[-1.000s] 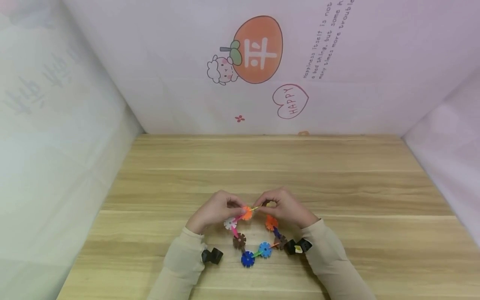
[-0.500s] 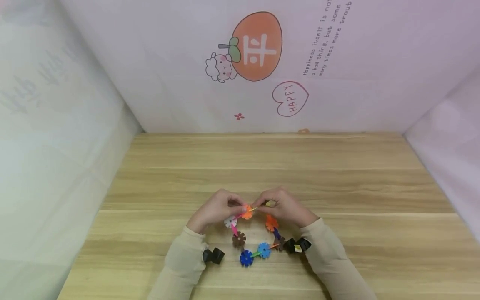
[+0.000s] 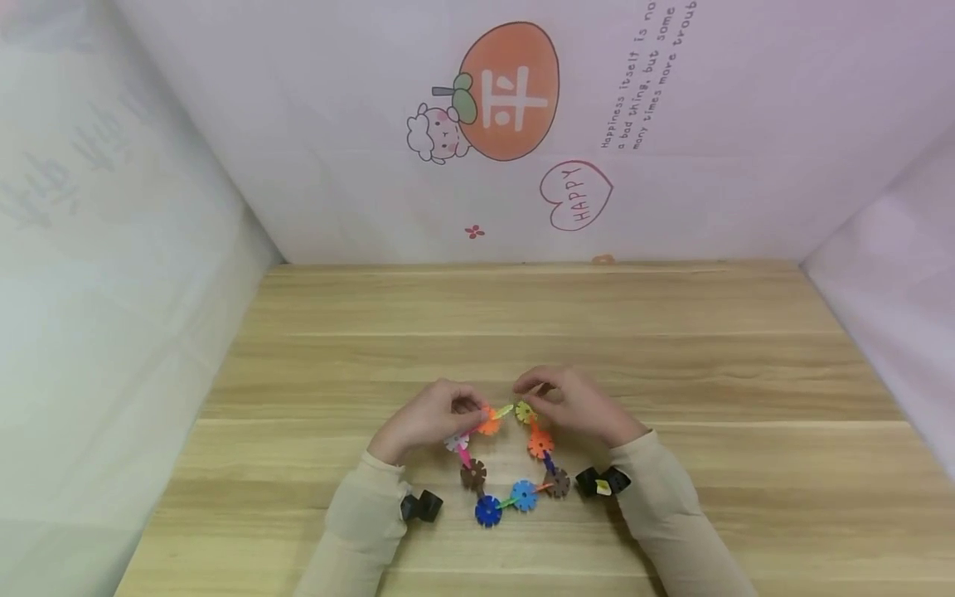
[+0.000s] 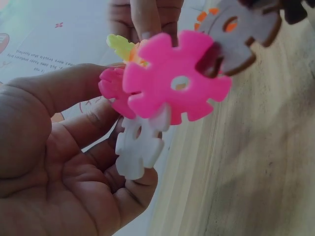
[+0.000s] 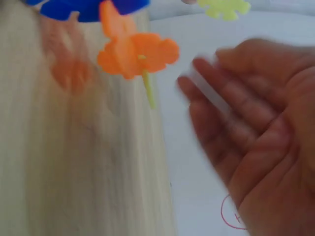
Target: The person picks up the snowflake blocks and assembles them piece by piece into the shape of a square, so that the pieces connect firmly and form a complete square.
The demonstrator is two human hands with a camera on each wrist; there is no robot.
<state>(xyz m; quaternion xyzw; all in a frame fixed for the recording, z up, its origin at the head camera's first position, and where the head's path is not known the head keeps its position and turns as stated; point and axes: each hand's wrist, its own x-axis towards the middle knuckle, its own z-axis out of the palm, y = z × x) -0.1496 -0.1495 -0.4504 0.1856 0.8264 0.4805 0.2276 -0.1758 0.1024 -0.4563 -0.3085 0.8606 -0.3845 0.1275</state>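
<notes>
A chain of notched plastic discs lies bent in an open ring in the head view, from an orange disc past a white one, dark blue and light blue to an orange disc. My left hand pinches its left end at a pink disc, beside the orange one. A yellow-green disc juts from that end, a small gap away from the yellow disc on the right end. My right hand hovers beside the yellow disc, holding nothing, fingers apart in the right wrist view.
Dark camera blocks sit at the left wrist and right wrist. The wooden table meets a white printed backdrop at the back, with white cloth at the left side.
My right hand has let go of the discs and drawn back to the right, uncovering the yellow disc. My left hand keeps its pinch almost unmoved.
</notes>
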